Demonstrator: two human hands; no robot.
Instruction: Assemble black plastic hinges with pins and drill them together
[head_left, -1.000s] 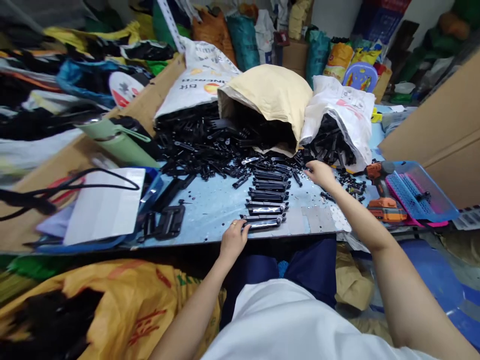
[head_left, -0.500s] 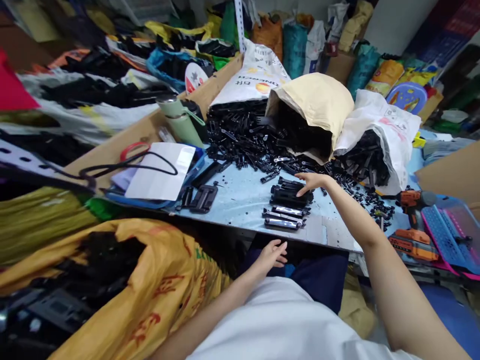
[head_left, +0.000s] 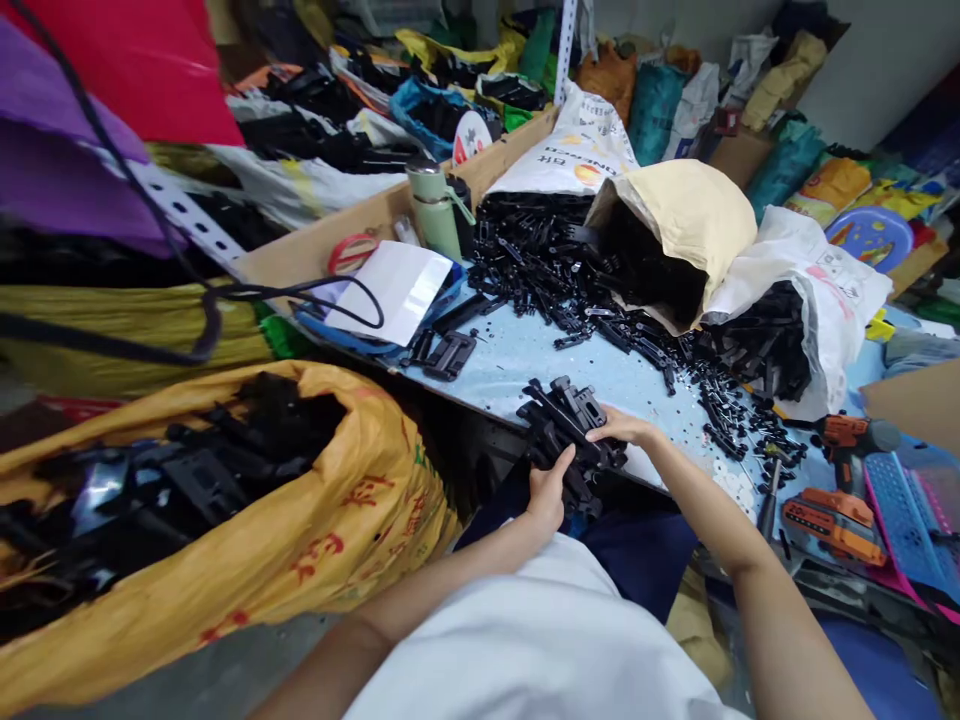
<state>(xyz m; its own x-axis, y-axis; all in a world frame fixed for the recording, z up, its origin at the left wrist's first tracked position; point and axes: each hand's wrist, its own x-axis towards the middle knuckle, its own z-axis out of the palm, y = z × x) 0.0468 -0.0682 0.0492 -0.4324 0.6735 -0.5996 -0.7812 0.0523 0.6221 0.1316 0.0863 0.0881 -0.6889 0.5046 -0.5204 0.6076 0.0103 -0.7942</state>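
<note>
A bunch of black plastic parts [head_left: 566,420] is held between my two hands at the table's front edge, partly over my lap. My left hand [head_left: 549,490] grips the bunch from the near left side, thumb pointing up along it. On the right side my right hand [head_left: 619,428] has its fingers on the same bunch; some fingers are hidden behind the parts. Left of them, a single flat black part [head_left: 450,355] lies on the blue table top [head_left: 510,350]. What exactly the parts belong to cannot be made out.
Heaped small black parts [head_left: 525,260] lie before a tan paper sack [head_left: 682,220] and a white sack [head_left: 832,290]. An orange cordless drill [head_left: 840,490] and a screwdriver [head_left: 769,500] lie at right. A yellow sack [head_left: 375,500] of black parts stands left. A green bottle [head_left: 433,210] stands behind.
The rows of black parts from the table are now gathered in both hands at the front edge. My left hand rose to them, my right hand drew nearer. The view swung left.
</note>
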